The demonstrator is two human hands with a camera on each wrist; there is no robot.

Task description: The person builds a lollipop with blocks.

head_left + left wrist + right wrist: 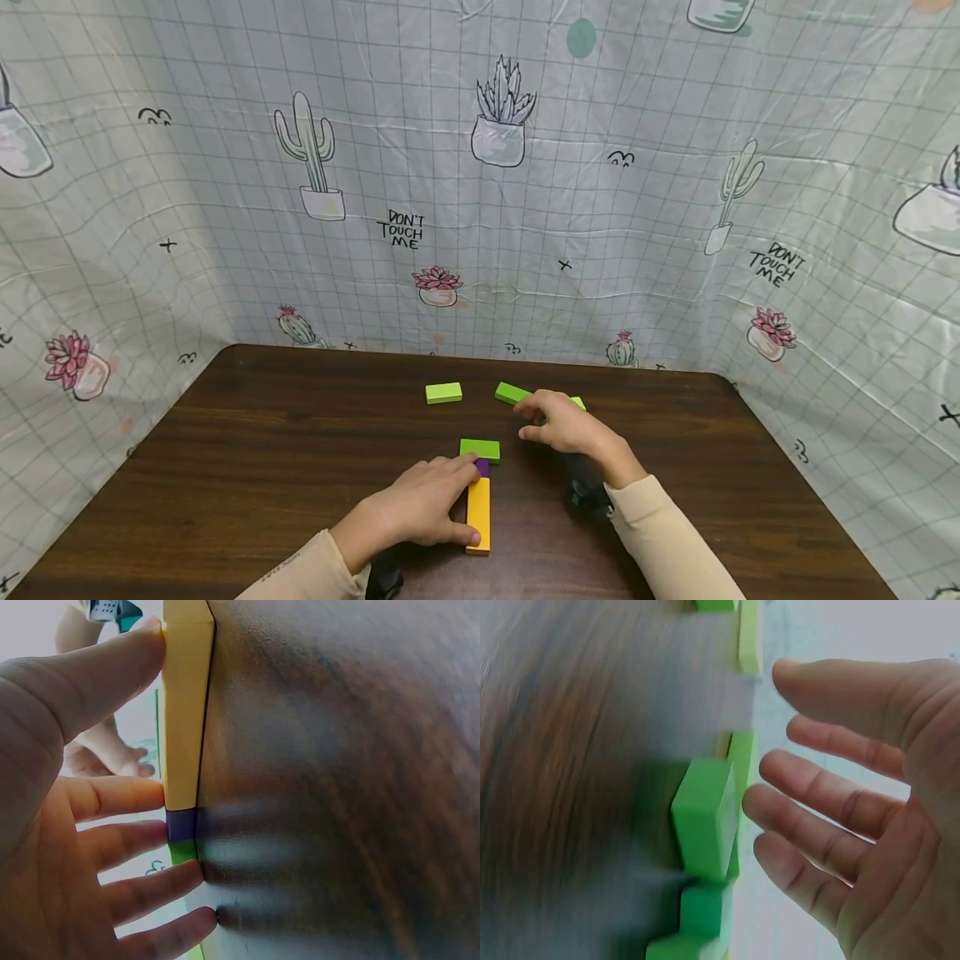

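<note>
A long orange block (479, 510), a purple block (482, 469) and a green block (480, 449) lie end to end on the table, the green one crosswise at the far end. My left hand (420, 504) rests at their left side, thumb tip on the near end of the orange block and fingertips along the purple and green ones. In the left wrist view those fingers are fairly straight and spread. My right hand (566, 427) hovers over loose blocks farther back, fingers loosely bent and holding nothing. Close to its fingertips stands a green block (705, 817).
On the dark wooden table (300, 433), a light green block (444, 393) lies at the back, left of another green block (512, 392). A teal-green block (700, 911) shows in the right wrist view. A printed cactus curtain (360, 275) surrounds the table's back and sides.
</note>
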